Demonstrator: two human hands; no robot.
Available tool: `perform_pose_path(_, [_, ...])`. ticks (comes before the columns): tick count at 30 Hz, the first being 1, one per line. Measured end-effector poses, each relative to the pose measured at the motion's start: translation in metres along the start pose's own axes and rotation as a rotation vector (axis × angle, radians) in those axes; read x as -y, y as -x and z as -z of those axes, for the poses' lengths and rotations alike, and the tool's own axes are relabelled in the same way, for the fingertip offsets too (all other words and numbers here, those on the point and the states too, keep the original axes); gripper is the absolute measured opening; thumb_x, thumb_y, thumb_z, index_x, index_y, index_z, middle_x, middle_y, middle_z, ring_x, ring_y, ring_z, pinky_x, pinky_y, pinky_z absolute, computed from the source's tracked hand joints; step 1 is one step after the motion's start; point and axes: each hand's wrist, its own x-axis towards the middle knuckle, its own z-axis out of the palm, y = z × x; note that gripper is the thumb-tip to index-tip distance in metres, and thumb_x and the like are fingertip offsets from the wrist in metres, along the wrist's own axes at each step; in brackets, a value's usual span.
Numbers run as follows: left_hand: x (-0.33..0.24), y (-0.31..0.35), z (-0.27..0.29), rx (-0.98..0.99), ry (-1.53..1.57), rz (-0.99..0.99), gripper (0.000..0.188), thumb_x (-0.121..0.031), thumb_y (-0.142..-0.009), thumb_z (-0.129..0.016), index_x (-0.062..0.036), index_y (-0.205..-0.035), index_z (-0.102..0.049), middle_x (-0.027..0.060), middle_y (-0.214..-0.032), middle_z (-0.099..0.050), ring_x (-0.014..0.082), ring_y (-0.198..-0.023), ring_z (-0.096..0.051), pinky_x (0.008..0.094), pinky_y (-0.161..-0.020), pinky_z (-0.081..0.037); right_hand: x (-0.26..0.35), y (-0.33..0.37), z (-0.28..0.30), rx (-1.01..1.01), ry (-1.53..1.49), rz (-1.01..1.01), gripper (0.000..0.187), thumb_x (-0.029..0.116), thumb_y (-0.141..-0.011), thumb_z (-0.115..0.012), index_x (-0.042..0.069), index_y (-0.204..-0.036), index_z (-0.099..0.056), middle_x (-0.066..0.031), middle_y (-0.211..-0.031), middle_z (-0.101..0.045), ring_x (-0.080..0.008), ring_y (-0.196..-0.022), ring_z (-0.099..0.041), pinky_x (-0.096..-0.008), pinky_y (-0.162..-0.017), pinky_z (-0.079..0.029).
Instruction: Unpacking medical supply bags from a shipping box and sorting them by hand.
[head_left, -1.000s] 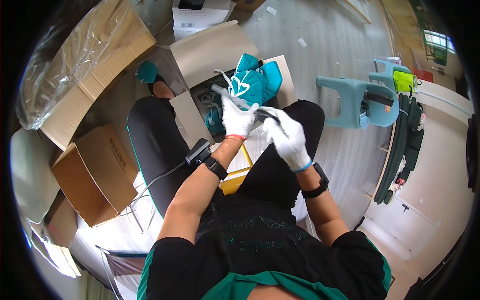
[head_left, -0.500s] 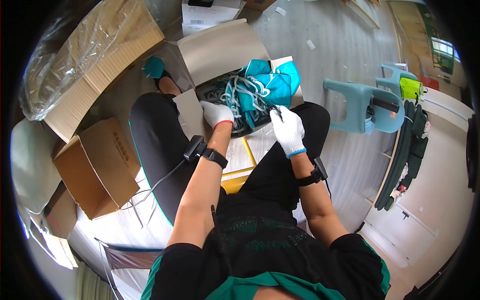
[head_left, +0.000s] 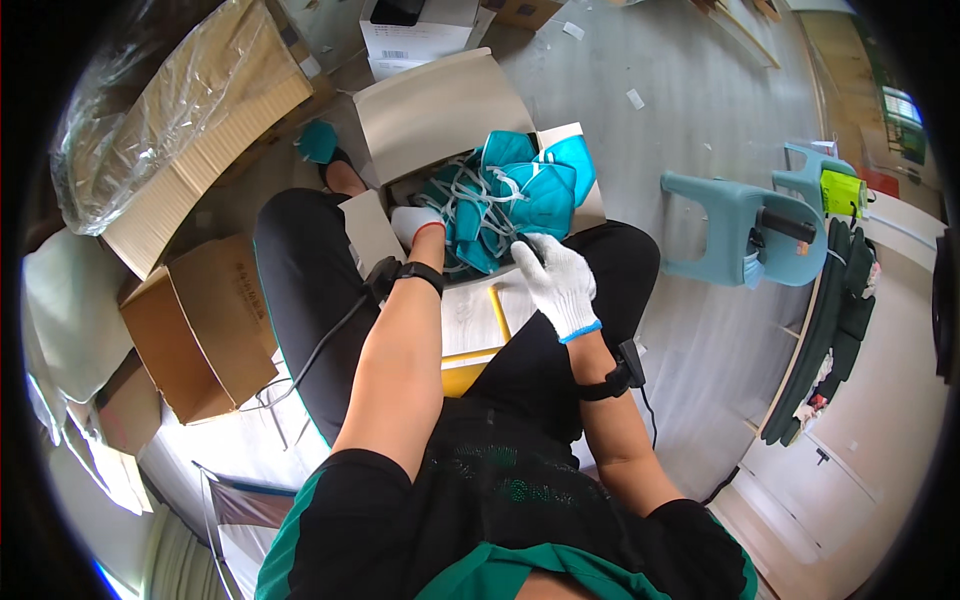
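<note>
An open cardboard box (head_left: 440, 118) rests between my knees, its lid folded back. Teal face masks (head_left: 545, 200) with tangled white straps (head_left: 462, 190) fill it. My left hand (head_left: 410, 222), in a white knit glove with a red cuff, reaches into the box's left side; masks and the box hide its fingers. My right hand (head_left: 560, 285), gloved in white with a blue cuff, is at the box's near right edge. Its fingers are closed around a small dark object (head_left: 527, 243), mostly covered, whose kind I cannot make out, beside the masks.
One teal mask (head_left: 317, 142) lies on the floor near my left foot. An empty brown carton (head_left: 195, 335) and plastic-wrapped cardboard (head_left: 215, 130) are at the left. White boxes (head_left: 415, 40) stand beyond the mask box; blue plastic stools (head_left: 715, 225) are at the right.
My left hand has moved deeper into the box among the masks. My right hand has shifted left and nearer to me. The masks and straps have been rearranged, with more teal showing.
</note>
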Motion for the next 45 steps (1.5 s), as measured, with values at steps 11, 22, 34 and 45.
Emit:
perform_pose_path(11, [-0.009,0.092,0.127,-0.174,0.217,-0.249,0.038,-0.028,-0.085,-0.068,0.0049,-0.102,-0.062,0.0304,-0.098,-0.068,0.0470,-0.097,-0.066,0.0505,-0.085,-0.053,0.019,-0.013,0.013,0.652,-0.788,-0.445,0.035,0.016,-0.092,-0.058,-0.007,-0.117,-0.065,-0.0098,-0.081,-0.071,-0.0108,-0.059,-0.059,-0.0240,-0.055,-0.045])
perform_pose_path(22, [-0.005,0.077,0.099,0.039,0.362,-0.169,0.052,-0.038,-0.080,-0.072,0.0038,-0.110,-0.065,0.0327,-0.116,-0.064,0.0441,-0.116,-0.060,0.0456,-0.098,-0.049,0.026,-0.013,0.009,0.573,-0.646,-0.451,0.039,0.028,-0.089,-0.073,-0.005,-0.108,-0.064,-0.0081,-0.077,-0.070,-0.0091,-0.057,-0.055,-0.0230,-0.051,-0.041])
perform_pose_path(34, [-0.008,0.068,0.106,-0.104,0.379,-0.314,0.034,-0.030,-0.080,-0.071,0.0023,-0.090,-0.073,0.0298,-0.093,-0.068,0.0457,-0.092,-0.067,0.0498,-0.080,-0.053,0.013,0.026,0.015,0.781,-1.535,-0.659,0.034,0.028,-0.098,-0.054,-0.003,-0.108,-0.062,-0.0135,-0.078,-0.067,-0.0123,-0.045,-0.054,-0.0221,-0.043,-0.042])
perform_pose_path(45, [0.017,0.105,0.156,-0.224,0.450,-0.569,0.033,-0.031,-0.082,-0.065,0.0010,-0.082,-0.071,0.0259,-0.086,-0.068,0.0433,-0.084,-0.065,0.0508,-0.078,-0.052,0.029,0.064,0.042,0.635,-1.221,-0.171,0.030,0.017,-0.095,-0.055,-0.003,-0.116,-0.063,-0.0075,-0.074,-0.066,-0.0058,-0.051,-0.050,-0.0184,-0.047,-0.038])
